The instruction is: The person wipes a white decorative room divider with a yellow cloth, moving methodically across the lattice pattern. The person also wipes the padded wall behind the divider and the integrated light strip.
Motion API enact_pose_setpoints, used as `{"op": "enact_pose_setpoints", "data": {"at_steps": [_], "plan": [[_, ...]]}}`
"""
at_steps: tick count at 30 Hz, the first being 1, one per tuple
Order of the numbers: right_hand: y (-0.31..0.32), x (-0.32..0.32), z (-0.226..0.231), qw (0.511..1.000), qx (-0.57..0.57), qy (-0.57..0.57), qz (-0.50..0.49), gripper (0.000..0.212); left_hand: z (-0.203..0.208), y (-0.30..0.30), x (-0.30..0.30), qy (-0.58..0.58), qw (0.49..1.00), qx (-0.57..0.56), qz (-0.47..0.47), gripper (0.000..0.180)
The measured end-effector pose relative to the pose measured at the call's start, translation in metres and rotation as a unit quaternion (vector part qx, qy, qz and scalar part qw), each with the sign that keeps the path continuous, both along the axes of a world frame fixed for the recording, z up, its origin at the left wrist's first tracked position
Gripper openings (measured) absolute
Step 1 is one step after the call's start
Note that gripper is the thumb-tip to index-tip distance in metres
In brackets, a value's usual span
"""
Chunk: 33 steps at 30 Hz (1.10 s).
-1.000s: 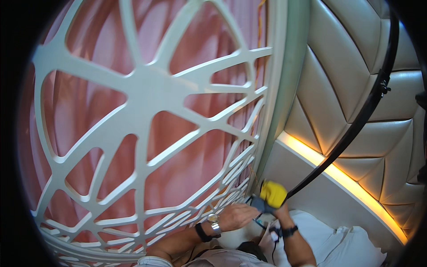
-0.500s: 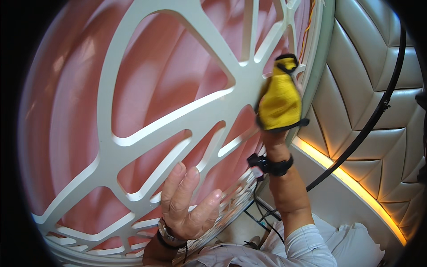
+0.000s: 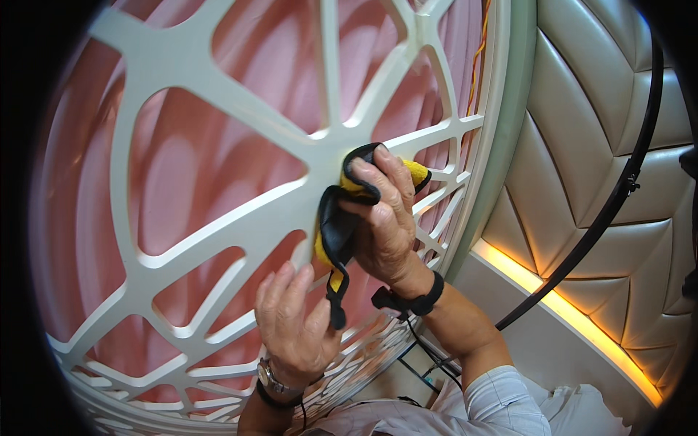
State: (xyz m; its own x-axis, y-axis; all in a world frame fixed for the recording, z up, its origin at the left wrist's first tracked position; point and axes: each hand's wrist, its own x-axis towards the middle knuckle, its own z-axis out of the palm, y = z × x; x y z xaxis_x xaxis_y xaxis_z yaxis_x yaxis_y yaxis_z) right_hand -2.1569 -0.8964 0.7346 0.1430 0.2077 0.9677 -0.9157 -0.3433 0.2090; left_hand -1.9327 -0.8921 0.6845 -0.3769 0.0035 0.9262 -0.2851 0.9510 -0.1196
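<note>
My right hand (image 3: 387, 218) presses a yellow and black cleaning cloth (image 3: 338, 229) against a white lattice panel (image 3: 280, 214), where several of its bars meet. The fingers bend over the cloth, its dark side showing and yellow parts sticking out at the edges. One corner of the cloth dangles toward my left hand (image 3: 294, 320). That hand is held just below and left of the cloth, fingers stretched out and nothing in them. Whether its fingertips touch the lattice I cannot tell. Behind the lattice openings hangs pink draped fabric (image 3: 211, 174).
A padded wall of beige panels (image 3: 582, 182) rises on the right, with a glowing light strip (image 3: 574, 327) along its base. A black cable (image 3: 603, 225) curves across it. Thin orange wire (image 3: 476, 65) runs along the lattice's right edge. Below stands a dark metal frame (image 3: 418, 374).
My right hand has turned over and moved left and down with the cloth, onto the bar junction. The left hand has shifted slightly. The lattice sits differently in view.
</note>
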Motion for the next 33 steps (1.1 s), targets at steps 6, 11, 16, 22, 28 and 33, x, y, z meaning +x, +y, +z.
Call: {"op": "enact_pose_setpoints", "data": {"at_steps": [6, 11, 16, 22, 28, 33], "plan": [[0.005, -0.084, -0.032, 0.999, 0.014, -0.05, 0.001, 0.034, -0.006, 0.001, -0.039, 0.056, 0.992, -0.05, 0.101, 0.023], [0.002, -0.137, -0.072, 0.95, 0.085, -0.284, 0.097, 0.047, -0.015, -0.008, -0.045, 0.069, 0.981, -0.097, 0.152, 0.024], [0.017, -0.169, -0.095, 0.92, 0.137, -0.351, 0.103, 0.05, -0.019, -0.011, -0.043, 0.062, 0.973, -0.118, 0.191, 0.025], [0.021, -0.187, -0.076, 0.952, 0.1, -0.279, 0.075, 0.038, -0.023, -0.014, -0.037, 0.045, 0.97, -0.129, 0.203, 0.026], [0.01, -0.135, 0.004, 0.974, 0.014, -0.21, 0.085, 0.029, -0.024, -0.014, -0.033, 0.06, 0.977, -0.115, 0.171, 0.026], [-0.023, -0.05, 0.02, 0.961, -0.043, -0.201, 0.187, 0.025, -0.015, -0.001, -0.008, 0.048, 0.998, -0.021, 0.034, 0.037]]}}
